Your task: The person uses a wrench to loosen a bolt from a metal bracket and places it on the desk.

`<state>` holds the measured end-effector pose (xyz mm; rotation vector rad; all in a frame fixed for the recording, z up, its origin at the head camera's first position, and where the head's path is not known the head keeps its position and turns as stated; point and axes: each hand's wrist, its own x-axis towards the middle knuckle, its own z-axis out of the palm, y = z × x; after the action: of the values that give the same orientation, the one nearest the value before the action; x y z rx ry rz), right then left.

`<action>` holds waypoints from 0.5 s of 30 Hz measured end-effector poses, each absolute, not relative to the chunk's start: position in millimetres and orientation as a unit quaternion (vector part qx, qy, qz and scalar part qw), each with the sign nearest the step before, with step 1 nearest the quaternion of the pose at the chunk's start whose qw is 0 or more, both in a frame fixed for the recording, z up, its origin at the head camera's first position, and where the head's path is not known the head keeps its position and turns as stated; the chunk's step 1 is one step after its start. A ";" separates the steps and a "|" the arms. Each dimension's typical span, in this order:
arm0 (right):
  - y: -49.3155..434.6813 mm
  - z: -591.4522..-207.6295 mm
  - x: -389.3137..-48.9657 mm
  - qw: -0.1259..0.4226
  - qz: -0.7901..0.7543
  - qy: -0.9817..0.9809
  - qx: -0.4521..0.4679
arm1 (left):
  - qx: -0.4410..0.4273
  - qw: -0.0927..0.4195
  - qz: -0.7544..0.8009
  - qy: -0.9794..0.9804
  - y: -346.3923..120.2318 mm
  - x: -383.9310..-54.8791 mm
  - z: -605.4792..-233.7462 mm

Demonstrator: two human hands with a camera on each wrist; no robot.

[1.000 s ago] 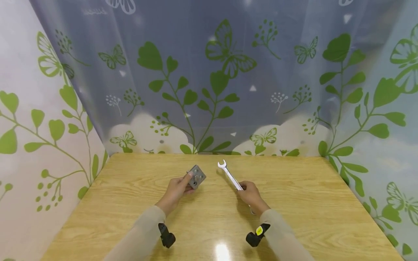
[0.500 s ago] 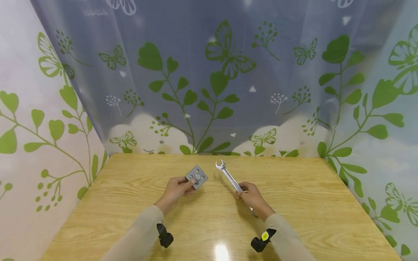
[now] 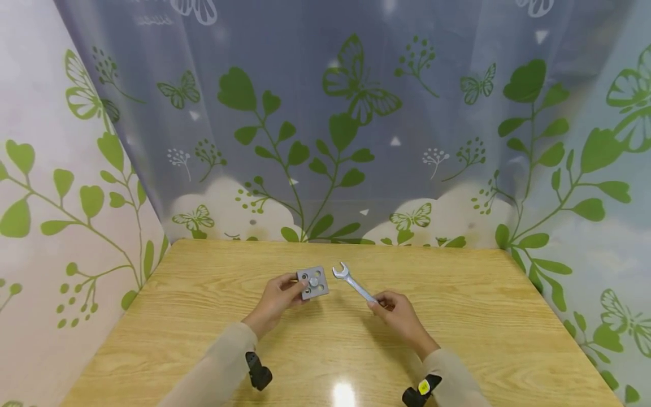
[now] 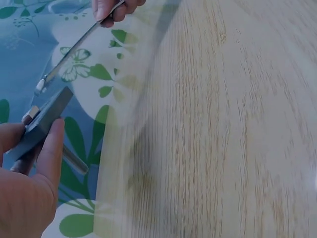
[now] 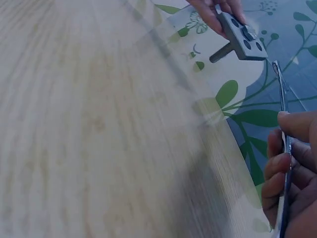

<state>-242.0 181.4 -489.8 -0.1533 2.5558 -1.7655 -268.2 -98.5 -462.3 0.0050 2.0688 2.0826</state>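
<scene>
My left hand [image 3: 277, 299] grips a square grey metal plate [image 3: 319, 289] by its left edge, thumb on its face. Holes sit near the plate's corners, and a bolt head [image 3: 313, 281] stands at its centre. The bolt's shank [image 5: 221, 52] sticks out behind the plate in the right wrist view. My right hand [image 3: 399, 316] holds a silver wrench [image 3: 356, 285] by its handle, between thumb and fingers. The wrench's open end [image 3: 340, 270] points up and left, a small gap from the plate's right edge. Both things are held above the table.
A light wood-grain table [image 3: 203, 271] lies under both hands, with a bright light reflection near its front. Behind it hangs a blue-grey curtain [image 3: 285, 141] printed with green leaves and butterflies. Patterned panels also stand at the left and right. A small black camera is strapped to each wrist.
The left hand has turned the plate so that its bolt-head face shows squarely, and moved it slightly right. The wrench's open end has come left and lower, closer to the plate; the right hand's grip has shifted.
</scene>
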 end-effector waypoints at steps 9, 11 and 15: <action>173.3 -488.5 -222.5 -0.046 -0.499 0.861 -0.093 | -0.011 0.105 0.723 0.683 -94.3 -261.1 -458.7; 171.3 -488.0 -219.7 -0.045 -0.498 0.861 -0.094 | -0.008 0.102 0.727 0.679 -93.6 -259.6 -458.0; 169.2 -488.3 -216.3 -0.034 -0.497 0.862 -0.094 | -0.002 0.099 0.736 0.670 -92.7 -257.4 -457.1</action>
<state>-216.3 169.2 -488.3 -0.3006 2.7698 -1.5949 -257.4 -92.7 -457.1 -0.0066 1.9821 2.1757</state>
